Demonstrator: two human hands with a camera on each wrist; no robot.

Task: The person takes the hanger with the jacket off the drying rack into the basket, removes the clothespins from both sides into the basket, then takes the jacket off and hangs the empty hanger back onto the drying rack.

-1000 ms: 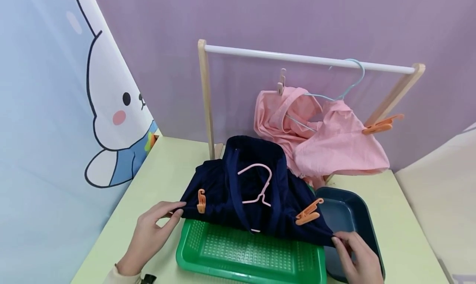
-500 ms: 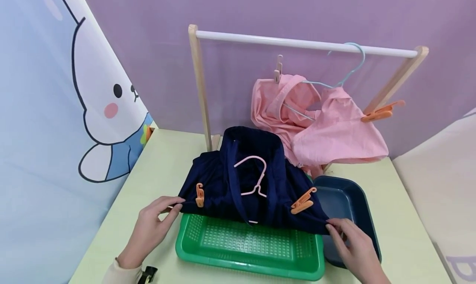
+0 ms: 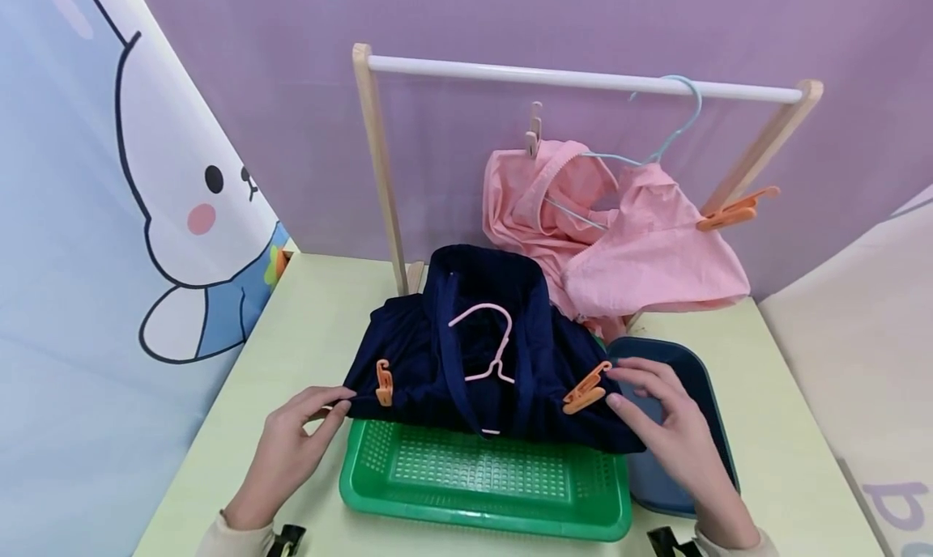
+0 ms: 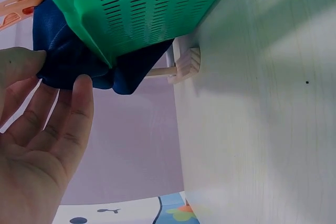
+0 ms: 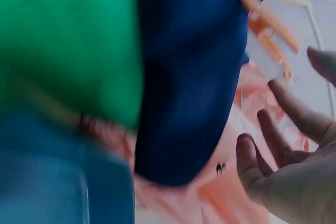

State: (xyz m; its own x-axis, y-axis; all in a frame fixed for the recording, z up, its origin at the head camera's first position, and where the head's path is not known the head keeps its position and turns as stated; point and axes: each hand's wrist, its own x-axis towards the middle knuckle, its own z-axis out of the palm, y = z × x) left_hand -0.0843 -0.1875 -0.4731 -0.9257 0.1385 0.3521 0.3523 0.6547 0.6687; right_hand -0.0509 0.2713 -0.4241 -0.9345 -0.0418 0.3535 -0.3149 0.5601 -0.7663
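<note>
A navy garment [image 3: 415, 334] lies over the back part of a green basket [image 3: 481, 523]. From its neck opening sticks the hook of a pink hanger [image 3: 507, 334]. Orange clothespins sit on both sides of the garment, one clothespin [image 3: 385, 385] at left and another clothespin [image 3: 585, 395] at right. My left hand [image 3: 295, 440] pinches the garment's left edge between thumb and fingers, also visible in the left wrist view. Beside the right clothespin, my right hand [image 3: 681, 435] has its fingers spread and holds nothing; the right wrist view shows it apart from the cloth.
Behind stands a small rack with a white rail [image 3: 510, 73]. A pink garment [image 3: 656, 257] hangs from it on a light blue hanger [image 3: 685, 128], with a beige clothespin [image 3: 534, 132] and an orange clothespin [image 3: 736, 210] on it. A dark blue tub [image 3: 723, 435] is right of the basket.
My right hand has let go of the garment's right corner and moved up and left toward the right clothespin, fingers spreading. The left hand keeps its pinch. The head view has shifted slightly.
</note>
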